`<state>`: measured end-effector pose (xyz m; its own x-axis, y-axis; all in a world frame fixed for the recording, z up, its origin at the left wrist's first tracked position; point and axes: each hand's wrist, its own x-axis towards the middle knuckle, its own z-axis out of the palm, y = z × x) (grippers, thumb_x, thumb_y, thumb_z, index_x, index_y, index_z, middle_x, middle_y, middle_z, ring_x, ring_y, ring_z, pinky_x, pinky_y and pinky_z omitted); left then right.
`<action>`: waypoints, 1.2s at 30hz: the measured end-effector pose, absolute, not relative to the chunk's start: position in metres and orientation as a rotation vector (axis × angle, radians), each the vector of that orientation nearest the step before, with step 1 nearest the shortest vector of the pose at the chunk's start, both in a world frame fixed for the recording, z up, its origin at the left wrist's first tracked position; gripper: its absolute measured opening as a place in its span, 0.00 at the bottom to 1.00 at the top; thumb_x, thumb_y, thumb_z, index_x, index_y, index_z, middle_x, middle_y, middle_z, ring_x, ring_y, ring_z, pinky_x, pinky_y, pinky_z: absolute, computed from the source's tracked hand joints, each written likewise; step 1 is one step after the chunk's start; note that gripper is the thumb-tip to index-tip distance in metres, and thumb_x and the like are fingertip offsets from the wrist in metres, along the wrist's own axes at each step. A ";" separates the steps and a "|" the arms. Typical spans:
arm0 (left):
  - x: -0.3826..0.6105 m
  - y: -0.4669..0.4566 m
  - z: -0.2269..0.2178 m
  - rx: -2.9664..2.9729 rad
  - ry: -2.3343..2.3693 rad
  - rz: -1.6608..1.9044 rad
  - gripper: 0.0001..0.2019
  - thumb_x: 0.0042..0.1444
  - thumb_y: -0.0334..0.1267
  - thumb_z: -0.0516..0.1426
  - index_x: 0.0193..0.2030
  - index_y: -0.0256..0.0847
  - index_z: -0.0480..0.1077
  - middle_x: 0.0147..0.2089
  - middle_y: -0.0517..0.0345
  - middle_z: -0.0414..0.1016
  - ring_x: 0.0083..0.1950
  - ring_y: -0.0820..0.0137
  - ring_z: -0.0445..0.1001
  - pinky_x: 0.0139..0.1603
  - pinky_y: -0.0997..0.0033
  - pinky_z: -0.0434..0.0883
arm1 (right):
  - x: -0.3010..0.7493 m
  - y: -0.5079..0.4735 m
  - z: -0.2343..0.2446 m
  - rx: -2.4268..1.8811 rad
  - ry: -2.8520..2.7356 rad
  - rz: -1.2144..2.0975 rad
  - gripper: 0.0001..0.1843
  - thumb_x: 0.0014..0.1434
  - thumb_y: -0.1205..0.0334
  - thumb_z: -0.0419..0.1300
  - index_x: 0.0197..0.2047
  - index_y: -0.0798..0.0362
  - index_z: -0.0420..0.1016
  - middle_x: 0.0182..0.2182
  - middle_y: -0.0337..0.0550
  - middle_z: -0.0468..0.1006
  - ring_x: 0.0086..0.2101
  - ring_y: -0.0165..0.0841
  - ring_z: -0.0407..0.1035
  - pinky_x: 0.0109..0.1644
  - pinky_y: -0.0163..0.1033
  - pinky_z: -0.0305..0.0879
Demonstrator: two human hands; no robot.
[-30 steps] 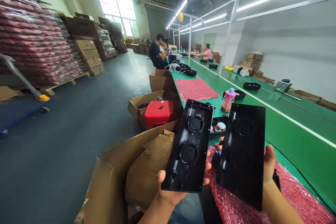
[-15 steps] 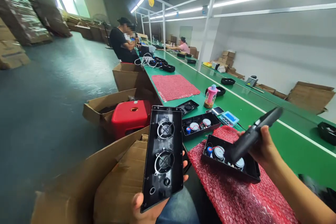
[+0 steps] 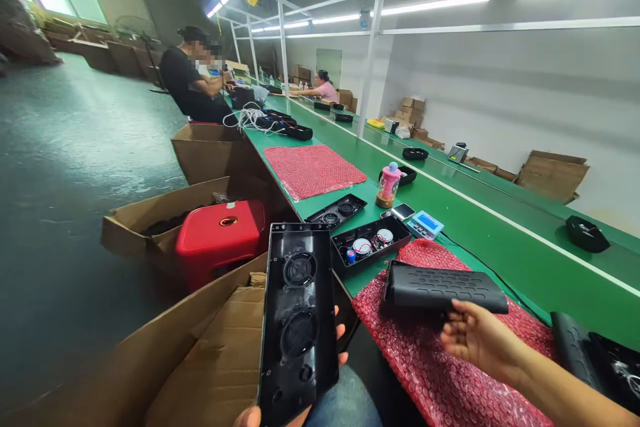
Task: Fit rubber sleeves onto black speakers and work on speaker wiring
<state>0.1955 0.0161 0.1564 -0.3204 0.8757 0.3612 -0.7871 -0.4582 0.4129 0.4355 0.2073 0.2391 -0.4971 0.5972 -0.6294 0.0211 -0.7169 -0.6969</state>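
Ok, near end first. Left hand [image 3: 249, 417] is clamped on a black speaker panel [image 3: 299, 320], held upright over my lap, inner side facing me, with two round grille openings one above the other.

Right hand [image 3: 477, 341] is open and palm up. The thumb touches the near edge of a black perforated shell [image 3: 443, 287], no grip on it. The shell lies flat on red bubble wrap [image 3: 440, 380] on the green bench [image 3: 500, 240].

Open carton [image 3: 165, 360] at my left holds a brown taped bundle [image 3: 225, 360].

At the right edge sit another dark shell [image 3: 570, 347] and an open black housing [image 3: 617, 363] with wiring inside.

Just behind the perforated shell is a black tray [image 3: 380, 255] holding two round drivers, thin wires and a small blue part. Beside it a second speaker panel [image 3: 337, 210] lies flat on the bench.

Further out are a meter [image 3: 424, 223] with a blue display, a phone [image 3: 400, 211] and a pink-capped bottle [image 3: 389, 185].

On the floor to the left, a red stool [image 3: 220, 237] stands just beside a second carton [image 3: 150, 210]. Its contents are dark and I cannot tell what they are.

Further along the bench is another red bubble sheet [image 3: 313, 170], then two people [image 3: 190, 83] seated at the far end.
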 end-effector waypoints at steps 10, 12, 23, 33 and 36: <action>0.187 0.010 0.160 0.642 0.168 1.989 0.42 0.45 0.56 0.61 0.66 0.49 0.51 0.68 0.48 0.50 0.65 0.46 0.54 0.59 0.47 0.64 | 0.418 0.230 0.250 -0.841 -2.975 0.160 0.47 0.39 0.58 0.70 0.62 0.49 0.59 0.63 0.58 0.50 0.61 0.60 0.39 0.60 0.70 0.35; 0.186 0.005 0.162 0.608 0.229 1.987 0.43 0.44 0.56 0.62 0.65 0.49 0.52 0.68 0.49 0.51 0.65 0.45 0.53 0.60 0.46 0.63 | 0.414 0.244 0.247 -0.858 -3.040 0.203 0.51 0.41 0.53 0.69 0.65 0.55 0.52 0.62 0.62 0.53 0.60 0.56 0.47 0.60 0.64 0.46; 0.179 -0.002 0.146 0.657 0.240 1.971 0.39 0.49 0.55 0.58 0.65 0.41 0.54 0.69 0.47 0.47 0.68 0.45 0.46 0.63 0.43 0.57 | 0.413 0.276 0.247 -0.693 -3.105 0.224 0.49 0.47 0.34 0.62 0.66 0.48 0.52 0.59 0.57 0.57 0.56 0.52 0.56 0.58 0.57 0.55; 0.182 0.000 0.150 0.596 0.329 2.003 0.38 0.47 0.55 0.60 0.64 0.47 0.56 0.68 0.49 0.52 0.67 0.44 0.49 0.62 0.43 0.58 | 0.415 0.275 0.241 -0.693 -3.098 0.176 0.48 0.49 0.37 0.62 0.66 0.46 0.51 0.58 0.58 0.58 0.55 0.53 0.56 0.56 0.58 0.56; 0.183 0.002 0.148 0.597 0.346 1.985 0.40 0.45 0.56 0.61 0.64 0.46 0.55 0.68 0.48 0.51 0.67 0.43 0.49 0.61 0.43 0.58 | 0.415 0.272 0.239 -0.706 -3.093 0.104 0.46 0.49 0.42 0.64 0.66 0.47 0.51 0.58 0.58 0.58 0.55 0.53 0.56 0.56 0.58 0.56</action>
